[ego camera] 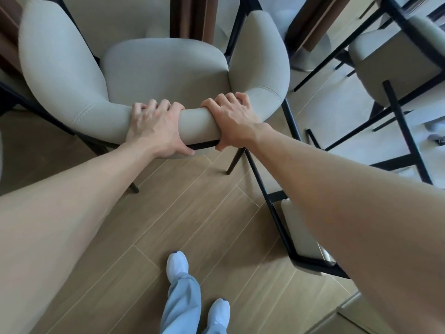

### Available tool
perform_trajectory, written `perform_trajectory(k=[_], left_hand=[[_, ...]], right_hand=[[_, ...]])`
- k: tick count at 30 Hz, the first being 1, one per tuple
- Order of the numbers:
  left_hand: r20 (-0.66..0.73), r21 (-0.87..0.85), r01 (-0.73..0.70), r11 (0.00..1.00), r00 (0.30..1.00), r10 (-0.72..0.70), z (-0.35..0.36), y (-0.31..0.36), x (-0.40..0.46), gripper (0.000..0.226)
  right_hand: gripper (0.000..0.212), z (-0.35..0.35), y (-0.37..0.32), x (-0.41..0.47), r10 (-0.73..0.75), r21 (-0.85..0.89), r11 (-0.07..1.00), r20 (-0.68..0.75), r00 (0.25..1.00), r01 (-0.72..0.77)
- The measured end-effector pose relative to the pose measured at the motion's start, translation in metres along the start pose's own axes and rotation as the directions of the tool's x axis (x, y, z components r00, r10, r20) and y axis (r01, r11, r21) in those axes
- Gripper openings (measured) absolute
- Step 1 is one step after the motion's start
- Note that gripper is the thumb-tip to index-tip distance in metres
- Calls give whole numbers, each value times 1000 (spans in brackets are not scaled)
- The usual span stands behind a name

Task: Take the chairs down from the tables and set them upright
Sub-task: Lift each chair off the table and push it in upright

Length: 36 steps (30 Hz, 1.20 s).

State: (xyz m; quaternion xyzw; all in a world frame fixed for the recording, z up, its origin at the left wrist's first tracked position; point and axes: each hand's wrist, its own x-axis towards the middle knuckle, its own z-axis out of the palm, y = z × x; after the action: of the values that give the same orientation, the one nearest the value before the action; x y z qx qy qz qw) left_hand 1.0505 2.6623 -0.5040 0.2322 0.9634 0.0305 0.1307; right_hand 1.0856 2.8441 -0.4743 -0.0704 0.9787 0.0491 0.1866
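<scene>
A light grey upholstered chair (163, 68) with black metal legs stands upright on the wooden floor in front of me, its curved backrest towards me. My left hand (154, 126) grips the top of the backrest, fingers curled over it and thumb underneath. My right hand (233, 121) grips the same backrest just to the right, fingers over the top. A second chair (395, 66) of the same kind sits upside down at the upper right, its black legs pointing towards me.
A dark wooden table (192, 18) stands behind the upright chair. Another chair's black frame and pale cushion (301, 235) lie low on the right under my forearm. My feet in white shoes (178, 263) stand on the plank floor.
</scene>
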Motion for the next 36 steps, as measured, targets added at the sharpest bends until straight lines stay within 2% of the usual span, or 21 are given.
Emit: perform_trajectory(k=[4,8,10,12,14,15,17,18,20,21,23,28,32,36], left_hand=[[47,-33,15,999,999,-13,-11,6,-5,104],[137,-10,56,998,989,-54,-32,16,-18,103],[119,8,92,996,989,-92,-35,38,-28,94],[70,-4,159,987,985,-158,-34,66,-39,83],[11,-86,194,977,981,-193,-34,107,-53,70],[7,-138,191,972,981,-192,-34,127,-59,64],[96,-287,142,947,988,-119,-34,183,-71,54],[175,-405,129,905,983,-62,-36,216,-78,49],[319,-638,188,747,947,34,-45,286,-96,33],[338,-712,207,671,939,69,-53,321,-107,24],[332,-789,199,581,934,132,-72,380,-126,8],[297,-828,57,558,889,349,-113,520,-195,11],[308,-832,30,554,856,416,-110,596,-235,12],[406,-800,78,595,801,441,-83,639,-250,11]], right_hand=[[90,11,-37,-38,164,26,986,-80,983,-163],[84,27,-51,-103,132,207,971,-57,990,-118],[82,32,-30,-141,187,371,914,-22,982,-166],[76,37,1,-185,316,546,791,24,948,-277],[67,46,38,-239,470,665,617,116,875,-420],[62,50,54,-264,537,720,501,178,825,-481],[52,60,88,-319,659,812,218,286,695,-541],[48,65,104,-348,709,840,91,322,627,-535],[44,71,133,-407,779,875,-89,359,514,-476],[43,74,147,-437,800,890,-148,364,477,-430],[37,77,168,-490,822,907,-224,373,431,-356],[9,87,220,-644,851,915,-343,399,341,-215],[14,101,257,-740,857,896,-424,443,262,-130],[26,121,281,-789,839,858,-503,513,181,-102]])
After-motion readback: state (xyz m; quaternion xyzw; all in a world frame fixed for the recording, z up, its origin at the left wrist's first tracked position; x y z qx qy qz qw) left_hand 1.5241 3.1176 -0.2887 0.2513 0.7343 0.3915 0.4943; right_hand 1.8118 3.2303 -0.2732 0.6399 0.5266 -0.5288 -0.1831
